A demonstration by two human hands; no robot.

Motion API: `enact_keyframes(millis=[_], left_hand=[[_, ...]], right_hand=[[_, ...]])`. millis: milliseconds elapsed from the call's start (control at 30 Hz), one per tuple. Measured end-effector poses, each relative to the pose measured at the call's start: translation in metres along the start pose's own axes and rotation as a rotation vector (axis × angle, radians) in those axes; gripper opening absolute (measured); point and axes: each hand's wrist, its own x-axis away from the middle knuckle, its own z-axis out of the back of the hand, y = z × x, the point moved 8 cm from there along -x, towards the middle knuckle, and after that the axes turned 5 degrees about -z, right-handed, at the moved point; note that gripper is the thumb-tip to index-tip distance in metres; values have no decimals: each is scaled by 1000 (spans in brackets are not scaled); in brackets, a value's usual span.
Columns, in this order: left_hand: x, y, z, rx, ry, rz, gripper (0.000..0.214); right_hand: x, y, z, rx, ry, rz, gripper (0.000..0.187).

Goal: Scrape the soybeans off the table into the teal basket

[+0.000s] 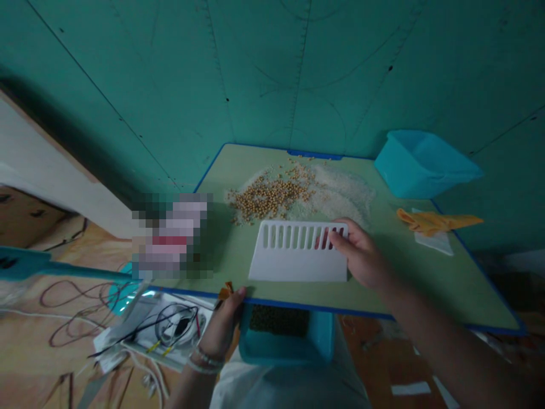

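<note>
My right hand (361,253) is closed on the right end of a white plastic plate (298,264) with a row of slots. Its fingers show through the slots. The plate's straight lower edge is near the tabletop (395,278). Behind it lie spread-out yellow-brown beans (272,196), with pale fine grains (336,190) to their right. At the table's front edge, my left hand (223,326) is curled, its thumb on the rim and its other fingers mostly hidden. A small orange-brown piece (226,291) shows beside it. Close by is a blue basin (289,353) holding dark small grains (279,320).
A blue bin (421,165) stands at the back right corner. An orange cloth (438,222) lies over a white piece at the right edge. A pixelated packet (174,238) is at the left. Cables and a box (170,335) lie below the table.
</note>
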Motion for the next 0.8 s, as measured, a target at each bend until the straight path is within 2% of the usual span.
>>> enact_keyframes(millis=[133, 233, 433, 600, 700, 800], left_hand=[[0, 0, -4, 28, -58, -19, 40], [0, -2, -2, -12, -48, -2, 43], [-3, -4, -2, -30, -96, 23, 37], [-1, 4, 1, 8, 6, -29, 32], [0, 9, 5, 19, 87, -65, 31], [-4, 4, 9, 24, 124, -46, 32]], right_hand=[[-1, -5, 13, 54, 197, 104, 20], [4, -6, 27, 112, 278, 110, 21], [13, 3, 80, 65, 466, 87, 24], [17, -6, 116, -18, 603, 130, 26], [14, -21, 121, -104, 632, 162, 25], [3, -45, 109, -216, 590, 238, 19]])
